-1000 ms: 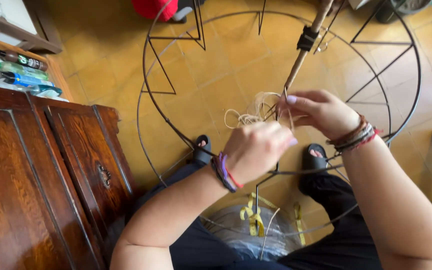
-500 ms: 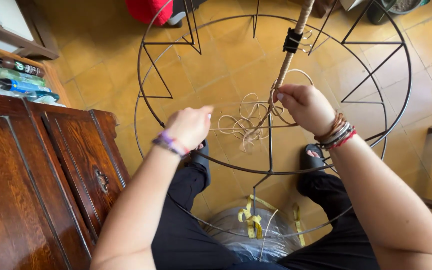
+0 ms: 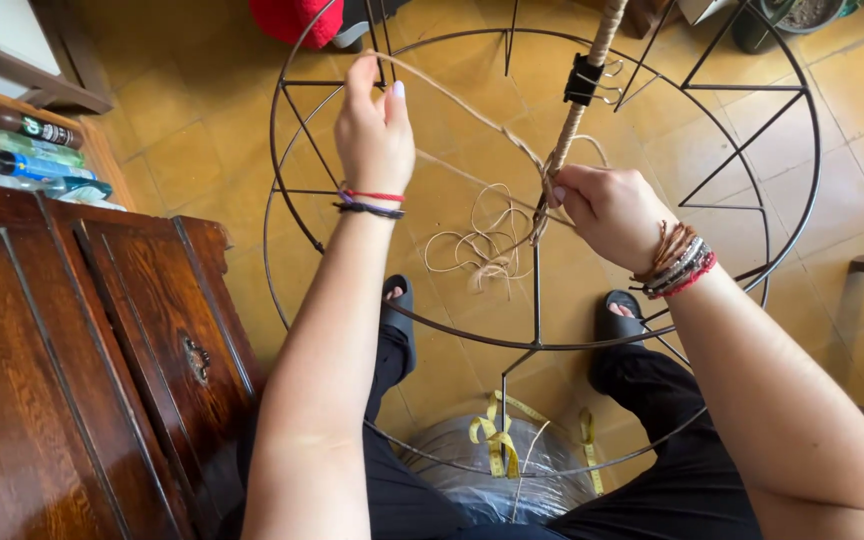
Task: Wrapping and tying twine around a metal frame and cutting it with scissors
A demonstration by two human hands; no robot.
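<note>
Your left hand (image 3: 374,130) has risen to upper centre, pinching the cord (image 3: 472,112) taut; keep tension while your right hand (image 3: 607,208) grips the wrapped rod (image 3: 580,120) of the wire frame (image 3: 797,190).

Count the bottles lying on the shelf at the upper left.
3, lying side by side: a dark bottle farthest back, a green bottle in the middle, a blue-and-clear bottle nearest. The cabinet edge may hide more.

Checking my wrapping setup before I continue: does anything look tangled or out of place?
Loose cord hangs in a tangled bunch inside the wire frame, below where the right hand pinches the wrap. The left hand pulls one strand taut.
</note>
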